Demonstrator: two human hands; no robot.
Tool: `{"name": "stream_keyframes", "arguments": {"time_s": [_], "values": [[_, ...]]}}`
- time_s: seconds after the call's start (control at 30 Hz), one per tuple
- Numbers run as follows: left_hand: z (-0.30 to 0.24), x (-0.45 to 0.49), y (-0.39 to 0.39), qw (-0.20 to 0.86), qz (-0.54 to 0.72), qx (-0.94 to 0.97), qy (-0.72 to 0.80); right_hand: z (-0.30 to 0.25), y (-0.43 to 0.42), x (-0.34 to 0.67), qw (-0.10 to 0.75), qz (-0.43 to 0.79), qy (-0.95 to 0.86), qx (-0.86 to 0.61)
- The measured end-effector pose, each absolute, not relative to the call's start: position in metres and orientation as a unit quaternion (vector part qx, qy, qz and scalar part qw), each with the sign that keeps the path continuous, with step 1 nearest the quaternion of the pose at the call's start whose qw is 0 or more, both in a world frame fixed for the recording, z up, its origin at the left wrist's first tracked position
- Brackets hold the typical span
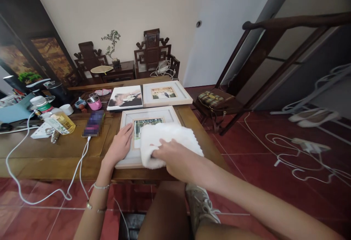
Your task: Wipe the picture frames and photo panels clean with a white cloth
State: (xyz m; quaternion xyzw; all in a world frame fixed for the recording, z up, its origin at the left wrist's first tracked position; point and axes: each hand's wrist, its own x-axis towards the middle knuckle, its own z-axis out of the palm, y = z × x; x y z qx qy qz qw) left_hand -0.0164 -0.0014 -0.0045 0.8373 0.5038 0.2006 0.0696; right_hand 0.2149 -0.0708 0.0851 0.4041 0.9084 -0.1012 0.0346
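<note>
Head view: right hand (pixel 174 156) grips a white cloth (pixel 171 137) on 1 picture frame (pixel 149 113) at the table's (pixel 68 156) near right corner; left hand (pixel 122 145) lies open on its left side. Pulling hard could drag it over the near edge.

- White fluffy fabric cloth (pixel 179 137): plain, one colour throughout.
- Pale rectangular wooden picture frame (pixel 149 112): white border, green foliage in its print (partly covered, so some colouring is hidden).
- Brown wooden worktop (pixel 55 164): darker lines between panels.
- Round pink mug (pixel 94 104): silvery inside.
- Clear bottle (pixel 70 124): yellow liquid.
- Checked fabric bag (pixel 211 99): olive, brown and cream.
- Square red floor tiles (pixel 233 176): pale joint lines.
</note>
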Motion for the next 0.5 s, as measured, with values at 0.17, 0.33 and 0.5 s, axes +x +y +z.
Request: {"name": "stream_keyframes", "arguments": {"time_s": [0.17,0.33,0.5], "values": [[-0.005,-0.017,-0.002,0.069,0.207,0.837,0.501,0.078,-0.072,0.225,0.01,-0.119,0.896,0.427],[-0.005,-0.017,-0.001,0.07,0.202,0.841,0.498,0.054,-0.012,0.242,-0.051,0.002,0.857,0.513],[-0.001,-0.016,-0.003,0.07,0.202,0.84,0.5,0.051,0.032,0.251,-0.113,0.11,0.809,0.567]]}}
